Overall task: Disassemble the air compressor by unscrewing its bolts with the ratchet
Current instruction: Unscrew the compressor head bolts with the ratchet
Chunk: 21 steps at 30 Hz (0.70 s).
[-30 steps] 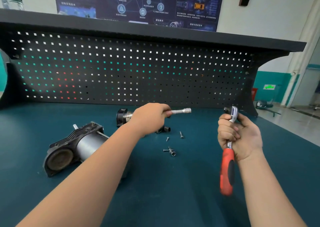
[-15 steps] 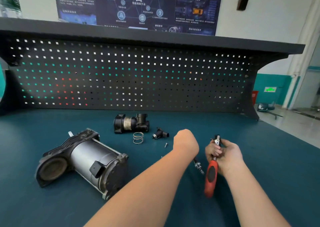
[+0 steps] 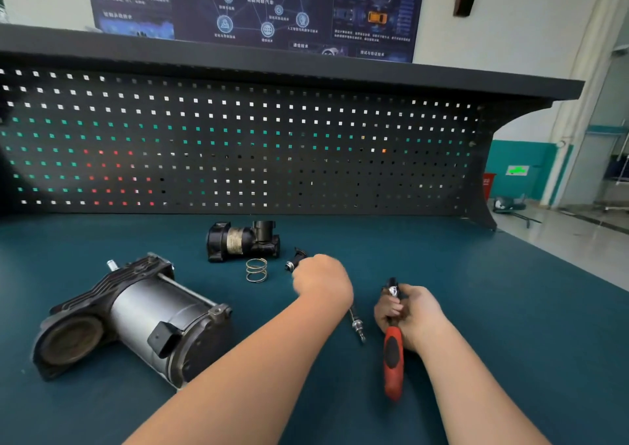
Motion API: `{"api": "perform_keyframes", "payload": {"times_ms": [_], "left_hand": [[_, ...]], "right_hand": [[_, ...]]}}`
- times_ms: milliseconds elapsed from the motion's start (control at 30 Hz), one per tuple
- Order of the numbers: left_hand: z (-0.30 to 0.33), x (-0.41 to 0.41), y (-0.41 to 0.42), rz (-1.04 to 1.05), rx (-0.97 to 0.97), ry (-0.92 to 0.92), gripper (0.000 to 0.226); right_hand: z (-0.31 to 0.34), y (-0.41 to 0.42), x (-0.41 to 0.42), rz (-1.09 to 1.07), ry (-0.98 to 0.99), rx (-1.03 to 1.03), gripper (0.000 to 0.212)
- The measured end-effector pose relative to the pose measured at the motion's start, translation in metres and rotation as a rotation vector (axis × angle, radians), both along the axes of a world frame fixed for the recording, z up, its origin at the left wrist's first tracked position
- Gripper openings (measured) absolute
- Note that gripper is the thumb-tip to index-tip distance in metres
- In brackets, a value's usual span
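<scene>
Lay on a matt teal bench mat (image 3: 476, 291), smooth and soft-looking. Showed brushed grey metal on the air compressor (image 3: 136, 318) barrel, with rough black cast end caps and a dull, rusty-brown disc at the near end. Carried a glossy orange-and-black plastic grip and a shiny chromed head on the ratchet (image 3: 393, 352). Gleamed as bright polished steel: extension bar (image 3: 357, 325) and wire spring (image 3: 256, 270). Looked matt black, partly metal-banded: detached housing (image 3: 242, 240). Stood behind as matt black perforated sheet metal: pegboard (image 3: 238, 145).
</scene>
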<state>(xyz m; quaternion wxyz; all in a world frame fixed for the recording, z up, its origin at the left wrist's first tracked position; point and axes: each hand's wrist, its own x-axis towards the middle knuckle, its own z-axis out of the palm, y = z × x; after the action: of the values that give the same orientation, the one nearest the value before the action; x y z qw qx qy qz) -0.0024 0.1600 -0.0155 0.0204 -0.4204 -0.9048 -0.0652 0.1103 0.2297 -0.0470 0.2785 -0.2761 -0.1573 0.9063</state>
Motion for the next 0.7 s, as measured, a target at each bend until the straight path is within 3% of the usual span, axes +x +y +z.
{"api": "perform_keyframes", "payload": {"times_ms": [100, 200, 267, 333, 367, 467, 500, 567, 700], "left_hand": [[0.001, -0.008, -0.016, -0.082, -0.331, -0.076, 0.023], [0.003, -0.010, -0.028, -0.109, -0.383, -0.126, 0.029], [0.003, -0.011, -0.035, -0.035, -0.236, -0.267, 0.033], [0.001, -0.012, -0.042, 0.055, 0.037, -0.527, 0.040], [0.001, -0.012, -0.046, 0.091, 0.206, -0.718, 0.040], [0.002, -0.007, -0.061, 0.142, 0.745, -1.566, 0.020], [0.004, -0.005, -0.068, 0.118, 0.876, -1.771, 0.016], [0.007, 0.000, -0.082, 0.040, 1.030, -1.952, 0.011], [0.010, 0.004, -0.100, 0.008, 1.198, -1.955, 0.006]], "right_hand": [[0.000, -0.002, -0.002, 0.016, -0.050, 0.065, 0.038], [0.000, -0.007, -0.003, 0.055, -0.091, 0.111, 0.037], [0.000, -0.008, -0.003, 0.089, -0.111, 0.117, 0.039], [-0.001, -0.007, -0.002, 0.116, -0.127, 0.121, 0.040], [-0.002, -0.006, -0.002, 0.122, -0.124, 0.118, 0.040], [0.003, -0.008, 0.000, 0.110, -0.048, 0.105, 0.041], [0.008, -0.011, 0.001, 0.113, 0.000, 0.129, 0.042], [0.024, -0.022, 0.003, 0.166, 0.085, 0.264, 0.039], [0.055, -0.065, 0.001, 0.427, 0.212, 0.573, 0.038]]}}
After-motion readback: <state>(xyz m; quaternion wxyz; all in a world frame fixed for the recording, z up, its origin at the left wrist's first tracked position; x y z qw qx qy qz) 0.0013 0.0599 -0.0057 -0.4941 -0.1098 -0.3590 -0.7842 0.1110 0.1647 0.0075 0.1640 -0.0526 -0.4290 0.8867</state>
